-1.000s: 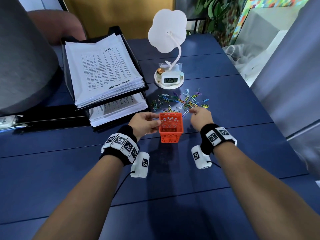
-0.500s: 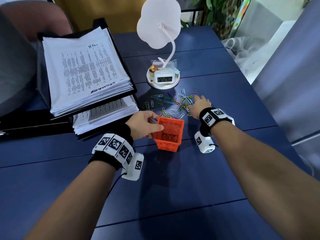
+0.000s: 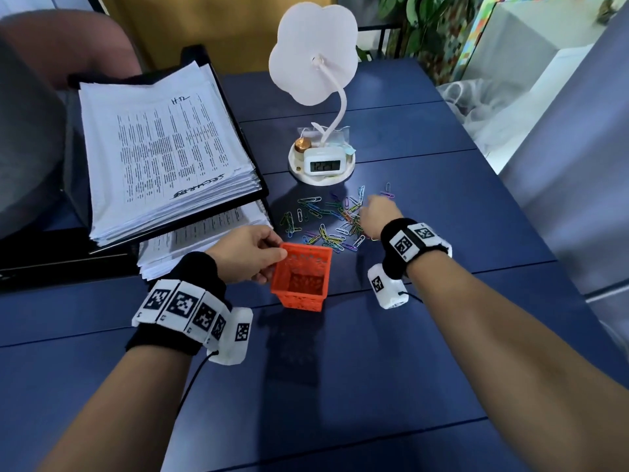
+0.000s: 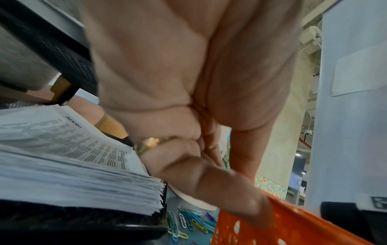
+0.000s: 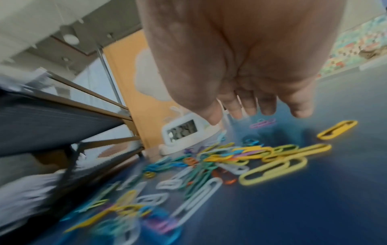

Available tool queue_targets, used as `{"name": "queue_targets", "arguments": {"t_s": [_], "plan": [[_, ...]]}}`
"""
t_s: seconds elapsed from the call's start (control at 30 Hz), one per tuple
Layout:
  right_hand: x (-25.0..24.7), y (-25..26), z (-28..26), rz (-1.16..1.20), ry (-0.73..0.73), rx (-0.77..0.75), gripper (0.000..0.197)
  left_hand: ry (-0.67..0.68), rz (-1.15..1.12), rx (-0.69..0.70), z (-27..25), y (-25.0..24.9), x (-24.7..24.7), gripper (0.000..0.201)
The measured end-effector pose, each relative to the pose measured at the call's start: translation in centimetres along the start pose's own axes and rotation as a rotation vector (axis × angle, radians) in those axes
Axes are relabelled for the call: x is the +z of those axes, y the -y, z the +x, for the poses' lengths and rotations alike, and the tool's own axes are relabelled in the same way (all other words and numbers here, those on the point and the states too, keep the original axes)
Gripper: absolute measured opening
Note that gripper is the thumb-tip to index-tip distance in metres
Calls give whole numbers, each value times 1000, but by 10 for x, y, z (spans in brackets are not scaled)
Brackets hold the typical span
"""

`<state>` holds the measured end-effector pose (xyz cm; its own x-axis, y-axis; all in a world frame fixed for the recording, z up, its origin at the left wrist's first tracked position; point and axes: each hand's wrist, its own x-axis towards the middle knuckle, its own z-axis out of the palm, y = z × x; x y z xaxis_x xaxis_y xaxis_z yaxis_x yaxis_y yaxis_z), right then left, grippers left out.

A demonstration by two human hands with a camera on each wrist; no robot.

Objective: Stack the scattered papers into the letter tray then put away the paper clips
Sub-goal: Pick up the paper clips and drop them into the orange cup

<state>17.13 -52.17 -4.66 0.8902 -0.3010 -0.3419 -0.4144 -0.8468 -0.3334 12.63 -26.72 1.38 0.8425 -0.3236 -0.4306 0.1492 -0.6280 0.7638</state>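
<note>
Lying scattered on the dark blue table (image 3: pixel 340 369), coloured paper clips (image 3: pixel 326 219) are being overhung by the right hand (image 3: pixel 377 214), fingers spread; the orange perforated plastic basket (image 3: pixel 303 275) is being pinched by the left hand (image 3: pixel 246 252).

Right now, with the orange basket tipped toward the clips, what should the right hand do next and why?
Probably sweep the scattered coloured paper clips toward the tilted orange plastic basket: the right hand hovers open over them, while the left hand grips the basket's rim.

Head overhead; wrists low, close.
</note>
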Motion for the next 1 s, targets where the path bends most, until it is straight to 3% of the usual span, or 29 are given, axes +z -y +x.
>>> {"name": "queue_targets", "arguments": {"t_s": [0.1,0.2,0.27,0.43,0.7,0.9,1.0], "plan": [[-12,-1,12,-48,-84,72,44,0,-29,8,-3,1,-2,1],[-21,0,25,-38,-42,133,53,9,-57,19,-3,3,-4,1],[-24,4,27,-24,-19,127,50,10,-74,30,-1,4,-4,3],[-13,20,16,-126,89,-76,32,8,-53,48,4,4,-7,5],[0,41,8,-207,11,-159,27,-13,-14,39,0,10,-19,2],[32,85,12,-195,41,-496,40,-31,11,4,-10,21,-31,4],[39,100,8,-227,105,-588,44,-53,7,5,-14,24,-33,4]]}}
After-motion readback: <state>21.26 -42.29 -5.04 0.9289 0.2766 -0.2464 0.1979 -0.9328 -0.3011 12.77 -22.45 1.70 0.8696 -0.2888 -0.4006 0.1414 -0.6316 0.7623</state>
